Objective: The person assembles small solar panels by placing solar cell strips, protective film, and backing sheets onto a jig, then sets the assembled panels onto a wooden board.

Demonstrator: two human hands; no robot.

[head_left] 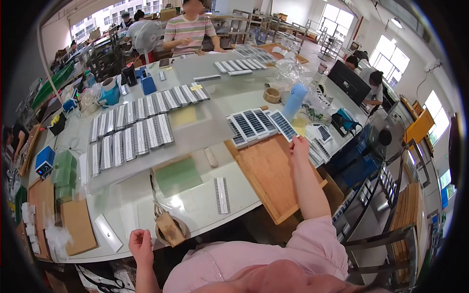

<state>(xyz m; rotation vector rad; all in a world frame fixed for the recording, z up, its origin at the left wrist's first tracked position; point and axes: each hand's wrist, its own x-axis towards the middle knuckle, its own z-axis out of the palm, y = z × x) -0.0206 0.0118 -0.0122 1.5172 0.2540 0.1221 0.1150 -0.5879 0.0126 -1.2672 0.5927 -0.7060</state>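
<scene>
A pale pink shirt (234,261) is worn, its right sleeve (317,244) short, loose and creased.

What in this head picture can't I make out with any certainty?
All in the head view:
- Underside of the panel in the right hand: faces away from the camera.
- Inside of the left hand: hidden by its own curl, so anything small in it cannot be told.
- Left forearm: cut off by the lower edge.
- Fine marks on the lone strip: too small to read.

Right arm (312,190) outstretched, right fingers (298,142) pinched; left fingers (137,237) apparently half-curled.
</scene>
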